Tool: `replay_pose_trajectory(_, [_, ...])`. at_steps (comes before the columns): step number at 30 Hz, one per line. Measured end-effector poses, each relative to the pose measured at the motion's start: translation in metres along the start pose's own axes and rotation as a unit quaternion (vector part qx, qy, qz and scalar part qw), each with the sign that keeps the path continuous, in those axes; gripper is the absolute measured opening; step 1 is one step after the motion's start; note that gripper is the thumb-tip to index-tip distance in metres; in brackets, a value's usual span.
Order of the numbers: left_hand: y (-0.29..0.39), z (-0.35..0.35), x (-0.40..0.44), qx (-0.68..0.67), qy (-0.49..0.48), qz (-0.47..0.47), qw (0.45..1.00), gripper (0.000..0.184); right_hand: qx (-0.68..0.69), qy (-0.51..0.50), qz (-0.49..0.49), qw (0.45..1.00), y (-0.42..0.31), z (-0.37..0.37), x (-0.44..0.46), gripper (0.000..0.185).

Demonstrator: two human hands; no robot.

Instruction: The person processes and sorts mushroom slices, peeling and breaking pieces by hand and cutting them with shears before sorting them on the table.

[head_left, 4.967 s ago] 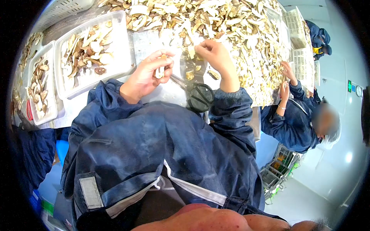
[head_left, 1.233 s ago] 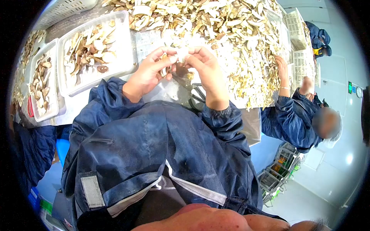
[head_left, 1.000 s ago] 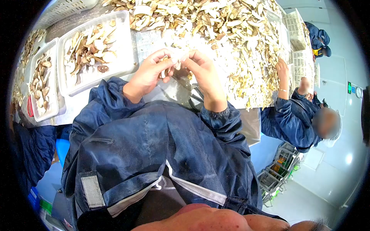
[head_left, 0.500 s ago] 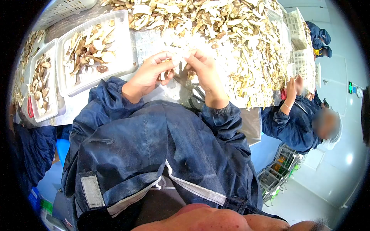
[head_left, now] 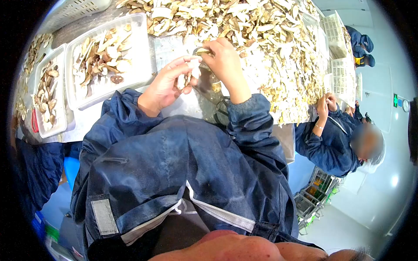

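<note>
Several pale dried mushroom slices [head_left: 194, 71] rest in my left hand [head_left: 164, 85], the fingers curled round them. My right hand [head_left: 224, 63] is just beyond, at the near edge of a broad pile of mushroom slices [head_left: 248, 26]. Its thumb and fingers pinch one slice with a darker rim [head_left: 202, 51], partly covered by the fingertips. To the left, a white plastic tray [head_left: 149, 48] holds brown and cream slices. A narrower tray [head_left: 63, 100] beside it carries more of them.
White perforated baskets [head_left: 344, 78] stand along the far right of the table. A co-worker [head_left: 331, 139] sits at the right, hands together over the table edge. Another person's dark sleeve [head_left: 37, 174] shows at the left. A metal rack [head_left: 318, 191] stands on the floor at right.
My hands have moved apart. The right has gone up and away to the pile's edge, while the left stays low, turned so its slices show. The co-worker's hands have come down slightly.
</note>
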State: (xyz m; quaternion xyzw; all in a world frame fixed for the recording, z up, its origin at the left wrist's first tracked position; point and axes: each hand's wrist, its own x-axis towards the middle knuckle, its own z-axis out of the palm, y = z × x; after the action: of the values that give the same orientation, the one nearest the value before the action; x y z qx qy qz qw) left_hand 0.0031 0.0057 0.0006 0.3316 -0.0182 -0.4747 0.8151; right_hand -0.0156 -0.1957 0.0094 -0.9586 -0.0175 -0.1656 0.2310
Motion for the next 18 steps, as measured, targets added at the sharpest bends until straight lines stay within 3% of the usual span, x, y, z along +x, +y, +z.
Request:
replay_pose_trajectory(3, [0.001,0.000,0.000,-0.022,0.020,0.007,1.000,0.035,0.002,-0.056,0.089,0.994,0.001,-0.009,-0.006,0.017])
replay_pose_trajectory(5, [0.001,0.003,0.000,-0.027,0.045,0.007,0.999,0.038,0.128,-0.068,0.193,0.970,0.003,-0.022,-0.009,0.020])
replay_pose_trajectory(7, [-0.001,0.001,0.001,-0.050,0.043,0.008,0.998,0.040,0.291,-0.058,0.283,0.912,0.001,-0.034,-0.007,0.024])
replay_pose_trajectory(8, [-0.002,-0.002,0.003,-0.071,0.026,0.007,0.997,0.041,0.386,-0.065,0.271,0.880,-0.002,-0.040,-0.007,0.029])
replay_pose_trajectory(11, [-0.002,-0.004,0.006,-0.100,0.002,0.003,0.995,0.045,0.442,-0.131,0.187,0.867,-0.024,-0.043,0.002,0.026])
replay_pose_trajectory(14, [-0.001,-0.005,0.007,-0.090,0.004,0.005,0.996,0.045,0.114,-0.024,0.053,0.992,0.002,-0.018,0.023,0.015])
replay_pose_trajectory(15, [-0.002,-0.006,0.006,-0.083,0.008,0.005,0.996,0.044,0.003,0.022,-0.002,1.000,0.011,-0.008,0.029,0.015])
replay_pose_trajectory(18, [-0.005,-0.014,0.008,-0.078,-0.008,0.003,0.997,0.040,-0.068,0.040,-0.014,0.997,0.017,0.005,0.035,0.015])
